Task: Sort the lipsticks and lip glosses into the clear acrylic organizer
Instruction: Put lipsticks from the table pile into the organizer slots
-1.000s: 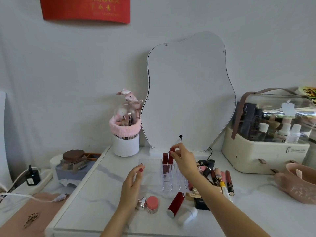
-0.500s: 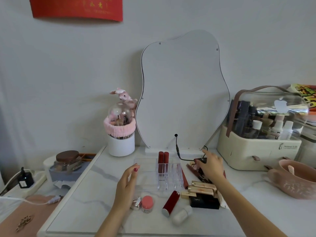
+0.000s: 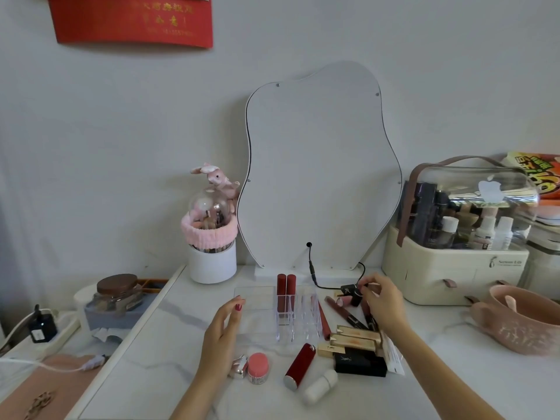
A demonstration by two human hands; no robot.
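Observation:
The clear acrylic organizer (image 3: 303, 321) stands mid-table with two red lipsticks (image 3: 286, 287) upright in its back-left slots. My left hand (image 3: 222, 331) rests open against its flat left part, fingers apart. To the right lies a pile of lipsticks and glosses: dark red tubes (image 3: 341, 309), gold cases (image 3: 356, 339) and a black box (image 3: 360, 362). My right hand (image 3: 383, 303) is over the pile's far end, fingertips pinched on a black lipstick (image 3: 350, 291). A red lipstick (image 3: 300, 365) and a white tube (image 3: 320, 386) lie in front.
A wavy mirror (image 3: 318, 177) with a black cable (image 3: 315, 278) leans on the wall behind. A white brush holder (image 3: 212, 263) stands at back left, a cream cosmetics case (image 3: 448, 274) and pink pouch (image 3: 521, 325) at right. A pink jar (image 3: 258, 367) sits near my left wrist.
My right hand let go of the second red lipstick in the organizer, moved right to the pile and closed its fingertips on the black lipstick. My left hand stayed put.

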